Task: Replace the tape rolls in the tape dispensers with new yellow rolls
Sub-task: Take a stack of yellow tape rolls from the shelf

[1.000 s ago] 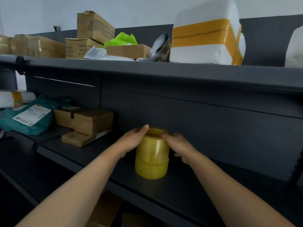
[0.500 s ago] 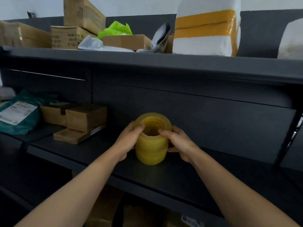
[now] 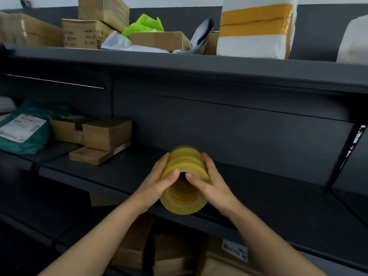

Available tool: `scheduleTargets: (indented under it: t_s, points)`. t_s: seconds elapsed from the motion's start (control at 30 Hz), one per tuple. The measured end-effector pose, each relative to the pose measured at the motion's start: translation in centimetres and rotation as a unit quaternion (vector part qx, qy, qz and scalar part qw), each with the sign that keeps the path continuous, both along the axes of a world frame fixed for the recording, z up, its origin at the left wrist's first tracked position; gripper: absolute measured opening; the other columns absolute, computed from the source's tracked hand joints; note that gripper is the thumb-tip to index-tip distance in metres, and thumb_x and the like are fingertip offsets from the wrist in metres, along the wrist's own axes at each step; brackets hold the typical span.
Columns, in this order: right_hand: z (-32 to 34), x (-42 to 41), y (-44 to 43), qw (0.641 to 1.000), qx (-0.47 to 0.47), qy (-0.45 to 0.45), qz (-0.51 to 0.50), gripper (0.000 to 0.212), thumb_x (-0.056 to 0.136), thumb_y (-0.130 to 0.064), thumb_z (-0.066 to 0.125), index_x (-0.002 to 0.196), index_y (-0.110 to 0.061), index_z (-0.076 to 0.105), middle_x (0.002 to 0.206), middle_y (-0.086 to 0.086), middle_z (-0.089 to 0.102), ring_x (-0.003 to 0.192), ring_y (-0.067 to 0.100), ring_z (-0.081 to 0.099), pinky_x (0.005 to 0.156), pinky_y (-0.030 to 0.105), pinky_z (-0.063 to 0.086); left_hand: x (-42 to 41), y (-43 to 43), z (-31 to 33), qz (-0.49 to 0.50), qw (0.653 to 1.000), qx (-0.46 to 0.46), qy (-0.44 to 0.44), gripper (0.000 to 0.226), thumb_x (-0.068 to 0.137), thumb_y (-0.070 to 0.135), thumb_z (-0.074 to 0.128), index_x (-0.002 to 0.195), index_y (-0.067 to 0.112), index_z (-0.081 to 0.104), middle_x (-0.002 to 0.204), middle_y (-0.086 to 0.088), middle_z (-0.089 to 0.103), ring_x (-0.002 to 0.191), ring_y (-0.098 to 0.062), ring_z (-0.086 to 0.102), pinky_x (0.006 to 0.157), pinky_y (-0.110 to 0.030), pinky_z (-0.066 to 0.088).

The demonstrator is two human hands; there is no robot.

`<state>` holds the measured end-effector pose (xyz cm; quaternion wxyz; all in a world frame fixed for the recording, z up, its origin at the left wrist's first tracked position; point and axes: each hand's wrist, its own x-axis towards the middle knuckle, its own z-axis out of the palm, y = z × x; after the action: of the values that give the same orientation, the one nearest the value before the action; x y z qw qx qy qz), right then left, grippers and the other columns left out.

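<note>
Stack of yellow tape rolls (image 3: 184, 188) held between both hands, tipped on its side with the open core facing the camera, lifted just off the front edge of the dark shelf (image 3: 258, 196). Left hand (image 3: 157, 184) pressed flat against the left flank, thumb at the core rim; right hand (image 3: 214, 184) pressed against the right flank, thumb likewise at the rim. Rolls slightly blurred. Up and left of the grip, brown boxes (image 3: 105, 136) on the same shelf; farther left, a green mailer bag (image 3: 23, 128). High above the grip, a white parcel (image 3: 254, 28) banded in orange tape.
</note>
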<state>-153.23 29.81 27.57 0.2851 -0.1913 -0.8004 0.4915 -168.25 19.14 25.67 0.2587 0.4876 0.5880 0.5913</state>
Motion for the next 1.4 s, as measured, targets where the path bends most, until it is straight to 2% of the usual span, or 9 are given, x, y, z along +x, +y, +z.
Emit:
scheduleTargets:
  t_s: [0.2, 0.3, 0.4, 0.53, 0.6, 0.73, 0.9, 1.13, 1.4]
  points:
    - [-0.4, 0.9, -0.9, 1.000, -0.030, -0.005, 0.007, 0.114, 0.068, -0.069, 0.064, 0.156, -0.028, 0.004, 0.161, -0.001, 0.019, 0.144, 0.016, 0.028, 0.118, 0.043, 0.031, 0.8, -0.6, -0.1, -0.007, 1.000, 0.014, -0.018, 0.125, 0.046, 0.091, 0.056, 0.149, 0.035, 0.013, 0.156, 0.012, 0.019, 0.139, -0.008, 0.027, 0.114, -0.034, 0.028]
    - [-0.8, 0.7, -1.6, 0.997, -0.070, 0.031, -0.030, 0.110, 0.067, -0.088, 0.047, 0.155, -0.030, 0.013, 0.156, -0.005, 0.032, 0.138, 0.009, 0.037, 0.110, 0.029, 0.037, 1.3, -0.4, -0.3, -0.001, 0.998, 0.028, -0.053, 0.113, 0.052, 0.093, 0.048, 0.147, 0.038, 0.020, 0.154, 0.008, 0.029, 0.138, -0.011, 0.033, 0.116, -0.043, 0.028]
    - [-1.0, 0.5, -2.4, 0.991, -0.105, 0.057, -0.053, 0.102, 0.068, -0.087, 0.044, 0.152, -0.036, 0.019, 0.138, -0.014, 0.047, 0.117, -0.003, 0.049, 0.085, 0.016, 0.042, 1.7, -0.1, -0.2, 0.003, 0.995, 0.047, -0.088, 0.079, 0.070, 0.085, 0.035, 0.138, 0.044, 0.032, 0.133, 0.012, 0.054, 0.121, -0.006, 0.054, 0.104, -0.036, 0.043]
    - [-1.5, 0.2, -2.5, 0.979, -0.168, 0.083, -0.079, 0.074, 0.089, -0.070, 0.040, 0.152, -0.034, 0.025, 0.146, -0.002, 0.045, 0.129, 0.015, 0.048, 0.111, 0.040, 0.039, 2.4, 0.5, -0.4, 0.038, 0.987, 0.066, -0.143, 0.050, 0.093, 0.056, 0.033, 0.139, 0.039, 0.038, 0.126, 0.012, 0.057, 0.112, -0.006, 0.058, 0.091, -0.027, 0.047]
    - [-1.2, 0.2, -2.8, 0.974, -0.188, 0.091, -0.091, 0.058, 0.098, -0.055, 0.037, 0.151, -0.035, 0.027, 0.143, 0.000, 0.049, 0.126, 0.017, 0.051, 0.111, 0.043, 0.040, 3.0, 0.3, -0.4, 0.048, 0.981, 0.079, -0.168, 0.042, 0.099, 0.043, 0.035, 0.140, 0.037, 0.037, 0.127, 0.014, 0.054, 0.110, -0.003, 0.057, 0.084, -0.024, 0.047]
    - [-1.2, 0.8, -3.9, 0.967, -0.197, 0.130, -0.101, 0.044, 0.101, -0.041, 0.039, 0.144, -0.041, 0.035, 0.131, -0.008, 0.055, 0.117, 0.013, 0.057, 0.101, 0.038, 0.048, 3.9, -0.4, -0.7, 0.063, 0.976, 0.105, -0.181, 0.043, 0.100, 0.034, 0.037, 0.143, 0.036, 0.034, 0.149, 0.005, 0.039, 0.131, -0.014, 0.044, 0.109, -0.042, 0.038]
    - [-1.8, 2.6, -5.6, 0.954, -0.191, 0.183, -0.138, 0.028, 0.102, -0.037, 0.037, 0.111, -0.059, 0.051, 0.131, -0.016, 0.056, 0.119, 0.011, 0.058, 0.103, 0.042, 0.048, 6.0, -1.7, -0.5, 0.048, 0.976, 0.148, -0.154, 0.032, 0.099, 0.031, 0.040, 0.126, 0.049, 0.041, 0.153, 0.011, 0.031, 0.137, -0.010, 0.034, 0.116, -0.044, 0.028]
    - [-2.3, 7.8, -8.0, 0.946, -0.134, 0.224, -0.191, 0.031, 0.088, -0.053, 0.041, 0.109, -0.071, 0.054, 0.127, -0.026, 0.059, 0.117, 0.004, 0.060, 0.102, 0.042, 0.050, 10.3, -2.6, -0.4, -0.026, 0.975, 0.171, -0.136, 0.041, 0.086, 0.039, 0.040, 0.125, 0.049, 0.044, 0.153, 0.015, 0.031, 0.139, -0.004, 0.032, 0.117, -0.044, 0.026]
    - [-3.2, 16.6, -10.6, 0.923, -0.078, 0.240, -0.290, 0.042, 0.085, -0.058, 0.043, 0.127, -0.060, 0.049, 0.139, -0.024, 0.053, 0.125, 0.001, 0.053, 0.107, 0.040, 0.045, 18.3, -2.4, -1.2, -0.124, 0.970, 0.166, -0.127, 0.043, 0.087, 0.038, 0.040, 0.128, 0.051, 0.043, 0.151, 0.022, 0.032, 0.138, -0.003, 0.033, 0.115, -0.047, 0.029]
